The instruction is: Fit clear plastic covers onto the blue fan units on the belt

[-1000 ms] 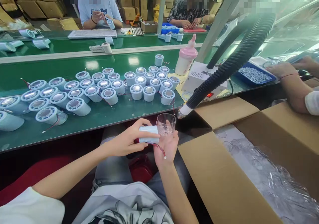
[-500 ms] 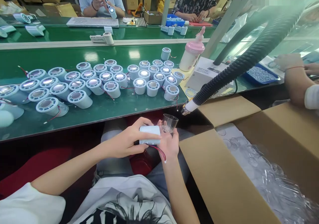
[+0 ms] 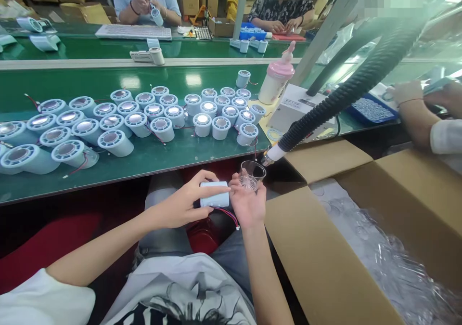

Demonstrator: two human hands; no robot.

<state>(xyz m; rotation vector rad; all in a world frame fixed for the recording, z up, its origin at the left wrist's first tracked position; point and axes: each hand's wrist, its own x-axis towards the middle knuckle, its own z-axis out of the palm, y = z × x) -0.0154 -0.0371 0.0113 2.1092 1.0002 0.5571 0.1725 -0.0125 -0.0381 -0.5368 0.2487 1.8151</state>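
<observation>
My left hand [image 3: 193, 197] is closed around a light-blue cylindrical housing [image 3: 215, 199], which lies on its side. Thin red and dark wires with a small white plug hang from the housing's underside. Palm up, my right hand [image 3: 250, 202] holds a clear plastic cup [image 3: 251, 175] with its fingers and thumb. The cup's open rim is just below and left of the metal nozzle [image 3: 266, 158] on a black ribbed hose. A small gap separates the housing from the cup, and my left fingertip comes close to the right hand.
Many similar blue housings [image 3: 162, 128] stand on the green bench [image 3: 151, 163]. A white box [image 3: 288, 107] and pink-lidded bottle [image 3: 276, 77] stand near the hose [image 3: 325, 106]. At right, an open carton [image 3: 299, 248] holds clear plastic parts. Co-workers sit opposite; another person's arms [image 3: 418, 108] show at right.
My right hand has moved slightly right and up, bringing the cup's rim close to the nozzle. The housing in my left hand has shifted slightly left, away from the cup.
</observation>
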